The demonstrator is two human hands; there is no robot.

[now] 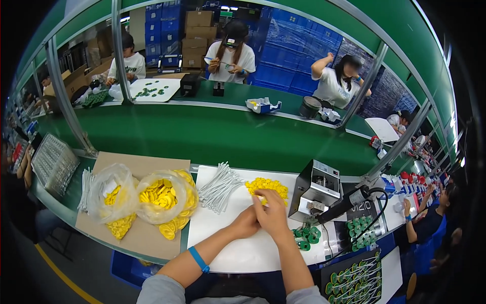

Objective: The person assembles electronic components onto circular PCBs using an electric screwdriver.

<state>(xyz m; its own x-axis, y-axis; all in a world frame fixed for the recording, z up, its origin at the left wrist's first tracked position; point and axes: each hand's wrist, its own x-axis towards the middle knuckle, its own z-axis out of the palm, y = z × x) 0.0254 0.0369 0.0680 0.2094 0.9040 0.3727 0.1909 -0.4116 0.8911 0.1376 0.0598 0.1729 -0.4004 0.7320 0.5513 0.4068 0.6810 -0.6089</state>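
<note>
My left hand (246, 223), with a blue strap (198, 260) on its wrist, is curled closed over the white board (243, 255). Against it, partly covering its fingers, lies my right hand (274, 216). The right fingers are bent together at the near edge of a heap of small yellow discs (267, 186). Anything held between the hands is hidden. To their left lies a bundle of white cable pieces (220, 188). A box-shaped metal device (318, 187) stands right of the heap, with a black cylindrical tool (345, 203) beside it.
Two plastic bags (113, 195) (158, 196) of yellow pieces sit on cardboard at left. Green round parts (307, 236) lie near the device; more, with white cables, fill a black tray (354, 280). A green belt (202, 133) runs behind, between metal posts. Several people work beyond it.
</note>
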